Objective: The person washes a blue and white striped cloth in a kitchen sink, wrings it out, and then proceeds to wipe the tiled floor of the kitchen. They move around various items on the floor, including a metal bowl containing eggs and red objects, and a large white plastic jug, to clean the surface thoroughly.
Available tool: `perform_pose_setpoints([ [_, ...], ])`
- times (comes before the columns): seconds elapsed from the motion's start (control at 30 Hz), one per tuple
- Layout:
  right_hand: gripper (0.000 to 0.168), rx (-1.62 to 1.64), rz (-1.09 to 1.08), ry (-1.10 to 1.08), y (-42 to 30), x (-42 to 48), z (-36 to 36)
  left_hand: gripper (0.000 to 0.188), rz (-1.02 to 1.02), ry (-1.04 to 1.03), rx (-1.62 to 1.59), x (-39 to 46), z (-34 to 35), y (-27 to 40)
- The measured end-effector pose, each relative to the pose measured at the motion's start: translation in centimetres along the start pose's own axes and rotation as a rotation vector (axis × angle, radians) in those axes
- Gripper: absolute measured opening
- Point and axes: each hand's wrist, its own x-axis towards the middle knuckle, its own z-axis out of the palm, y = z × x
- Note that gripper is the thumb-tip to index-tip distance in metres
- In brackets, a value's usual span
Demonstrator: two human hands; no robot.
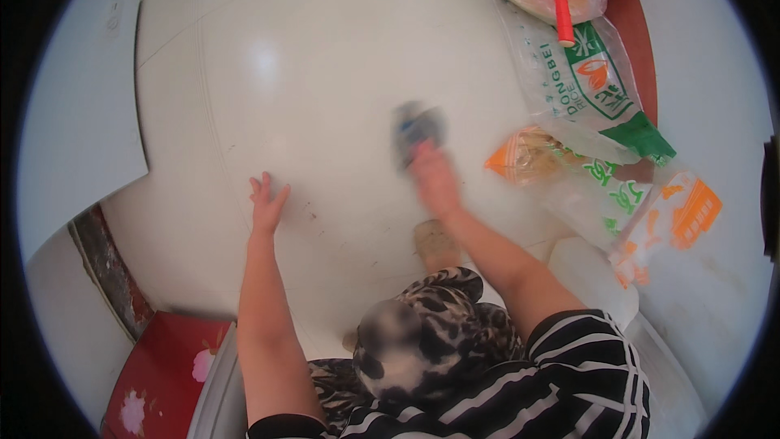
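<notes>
My right hand [435, 183] grips a dark grey-blue cloth [419, 128], blurred by motion, against the pale tiled floor [341, 73]. To its left, my left hand [267, 204] hovers over or rests on the floor; which of the two cannot be told. Its fingers are spread and nothing is in them. Small dark smudges [312, 213] mark the tiles between my hands. One of my feet, in a tan shoe [429, 239], shows just below my right wrist.
Clear printed plastic bags [585, 79] lie along the right wall, below a bag with a red-handled scoop [565, 18]. An orange-and-clear food packet [530, 155] is nearby. A white appliance panel [85, 103] stands left, and a red flowered cabinet [164, 372] lower left.
</notes>
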Motion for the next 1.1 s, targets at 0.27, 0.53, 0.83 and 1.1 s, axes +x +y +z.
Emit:
perform_pose_setpoints([
  [0.27, 0.033, 1.097, 0.74, -0.617, -9.2, 2.6, -0.6, 0.056, 0.234, 0.04, -0.059, -5.6, 0.8, -3.2],
  [0.53, 0.056, -0.137, 0.206, 0.156, 12.7, 13.5, -6.3, 0.043, 0.275, 0.077, -0.108, -17.4, -4.6, -5.5],
  [0.83, 0.051, -0.273, -0.2, -0.119, -6.3, 12.0, 9.7, 0.04, -0.016, 0.375, -0.287, -27.5, -11.7, -10.3],
  [1.1, 0.034, 0.464, -0.976, -0.806, -22.5, -4.7, 14.6, 0.038, -0.029, 0.41, -0.266, -33.1, -14.4, -11.7],
])
